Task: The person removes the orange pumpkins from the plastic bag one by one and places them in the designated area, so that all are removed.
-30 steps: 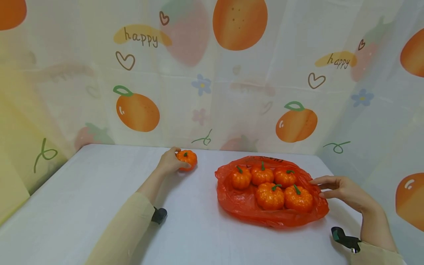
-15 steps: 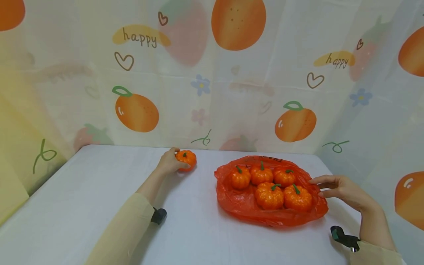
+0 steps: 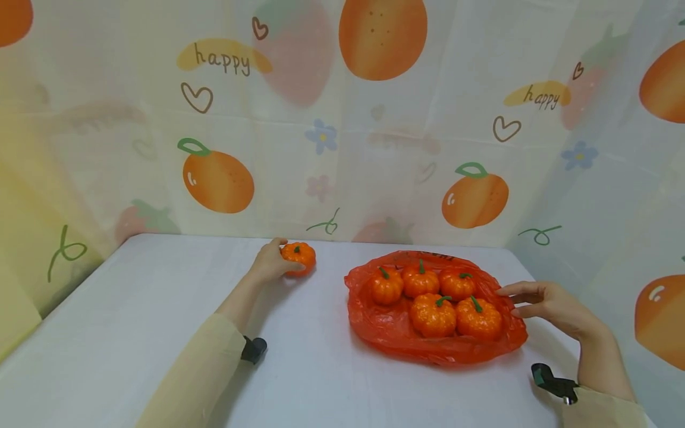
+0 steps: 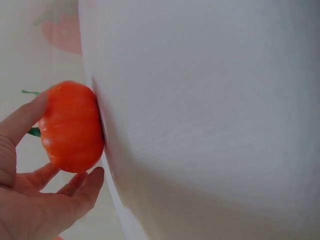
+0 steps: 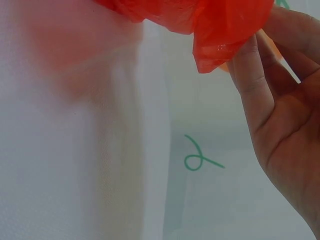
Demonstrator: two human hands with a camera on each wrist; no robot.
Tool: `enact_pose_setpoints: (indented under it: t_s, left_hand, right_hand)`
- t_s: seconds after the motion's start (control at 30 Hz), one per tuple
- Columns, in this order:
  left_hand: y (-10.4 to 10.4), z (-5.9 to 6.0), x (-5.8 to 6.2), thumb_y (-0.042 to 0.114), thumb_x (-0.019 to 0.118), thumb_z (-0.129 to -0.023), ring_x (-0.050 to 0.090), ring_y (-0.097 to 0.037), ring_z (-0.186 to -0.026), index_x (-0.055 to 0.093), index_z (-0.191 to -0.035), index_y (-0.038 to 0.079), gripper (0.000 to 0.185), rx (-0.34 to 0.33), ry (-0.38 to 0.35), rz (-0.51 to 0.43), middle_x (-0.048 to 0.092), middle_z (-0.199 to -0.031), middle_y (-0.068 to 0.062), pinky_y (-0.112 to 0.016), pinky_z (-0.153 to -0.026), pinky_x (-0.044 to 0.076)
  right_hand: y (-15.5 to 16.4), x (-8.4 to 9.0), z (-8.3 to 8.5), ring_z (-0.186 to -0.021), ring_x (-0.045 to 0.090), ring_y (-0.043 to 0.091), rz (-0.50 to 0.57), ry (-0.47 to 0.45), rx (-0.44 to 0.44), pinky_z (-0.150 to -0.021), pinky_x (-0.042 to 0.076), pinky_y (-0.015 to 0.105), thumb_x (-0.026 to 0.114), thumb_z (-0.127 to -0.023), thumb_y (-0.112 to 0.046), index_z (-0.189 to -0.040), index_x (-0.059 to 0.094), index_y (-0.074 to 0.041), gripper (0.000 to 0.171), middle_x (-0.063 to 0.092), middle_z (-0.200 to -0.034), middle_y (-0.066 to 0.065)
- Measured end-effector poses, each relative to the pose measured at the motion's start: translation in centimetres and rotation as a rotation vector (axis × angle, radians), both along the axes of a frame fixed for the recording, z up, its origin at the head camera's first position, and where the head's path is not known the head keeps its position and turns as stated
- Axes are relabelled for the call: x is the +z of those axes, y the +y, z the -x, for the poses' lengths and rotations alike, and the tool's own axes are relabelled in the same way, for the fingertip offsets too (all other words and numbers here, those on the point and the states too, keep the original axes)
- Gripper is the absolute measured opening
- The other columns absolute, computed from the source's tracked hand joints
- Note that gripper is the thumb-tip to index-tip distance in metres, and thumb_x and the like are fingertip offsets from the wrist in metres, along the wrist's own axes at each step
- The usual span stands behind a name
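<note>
Presently our left hand (image 3: 270, 263) cups a small orange toy pumpkin with a green stem (image 3: 298, 256), thumb over its top and fingers curled under its near side, as the left wrist view (image 4: 71, 126) shows; the pumpkin sits on the white tabletop (image 3: 160, 309), near the far edge below the fruit-printed backdrop cloth (image 3: 342, 119). To the right of this hand, well apart from it, lies a crumpled red plastic bag (image 3: 396, 330) spread flat and open, with five more small orange pumpkins (image 3: 433, 297) resting on it in a close cluster. Our right hand (image 3: 551, 303) is at the bag's right edge, fingers extended and only gently bent; in the right wrist view the fingertips (image 5: 250, 65) touch a fold of the red film (image 5: 220, 35), but we cannot tell whether they actually pinch it.

We judge the pumpkin to be light, probably foam or hollow plastic, with a ribbed and faintly glossy skin that could slip under a loose grip; a hold around its widest girth suits it better than the thin stem, which looks easy to bend. The bag is soft, thin and slippery, and would crumple or slide if taken by one edge.
</note>
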State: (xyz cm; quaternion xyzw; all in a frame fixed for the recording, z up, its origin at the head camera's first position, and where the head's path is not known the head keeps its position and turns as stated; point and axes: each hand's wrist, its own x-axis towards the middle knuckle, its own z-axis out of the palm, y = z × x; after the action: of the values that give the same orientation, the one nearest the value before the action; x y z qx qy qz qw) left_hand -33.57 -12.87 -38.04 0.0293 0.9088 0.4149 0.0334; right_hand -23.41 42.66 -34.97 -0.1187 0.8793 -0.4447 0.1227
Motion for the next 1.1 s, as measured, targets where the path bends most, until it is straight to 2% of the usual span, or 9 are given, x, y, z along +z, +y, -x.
enact_pose_setpoints:
  t_s: [0.5,0.77,0.93,1.1]
  left_hand:
    - [0.3,-1.0,1.2,0.026,0.070,-0.086,0.035,-0.044,-0.140,0.029,-0.150,-0.002,0.081,0.026,0.036,-0.039,0.033,-0.154,-0.029,-0.057,-0.118,0.033]
    - [0.6,-1.6,1.9,0.023,0.071,-0.086,0.033,-0.044,-0.143,0.029,-0.151,-0.001,0.081,0.030,0.080,-0.058,0.033,-0.156,-0.027,-0.057,-0.120,0.030]
    - [1.5,-2.1,2.5,0.022,0.074,-0.085,0.033,-0.044,-0.143,0.031,-0.151,0.000,0.082,0.019,0.134,-0.106,0.035,-0.154,-0.027,-0.057,-0.120,0.031]
    - [3.3,-2.8,3.3,0.023,0.077,-0.083,0.036,-0.042,-0.142,0.034,-0.150,0.004,0.082,-0.005,0.167,-0.118,0.038,-0.153,-0.023,-0.055,-0.118,0.035]
  right_hand:
    - [-0.2,0.1,0.0,-0.101,0.061,-0.007,-0.004,-0.009,-0.018,-0.082,0.059,0.025,0.065,-0.089,-0.010,-0.128,0.061,0.003,0.042,0.064,-0.110,-0.028]
    - [-0.2,0.1,0.0,-0.101,0.061,-0.007,-0.007,-0.008,-0.025,-0.082,0.058,0.026,0.064,-0.089,-0.010,-0.128,0.061,0.003,0.041,0.063,-0.110,-0.028]
    - [-0.1,0.1,0.0,-0.101,0.061,-0.007,0.003,-0.014,-0.018,-0.082,0.058,0.025,0.063,-0.090,-0.009,-0.128,0.061,0.002,0.039,0.064,-0.111,-0.027]
    - [-0.1,0.1,0.0,-0.101,0.061,-0.006,0.005,-0.012,-0.017,-0.082,0.058,0.024,0.063,-0.090,-0.009,-0.127,0.062,0.001,0.038,0.064,-0.111,-0.027]
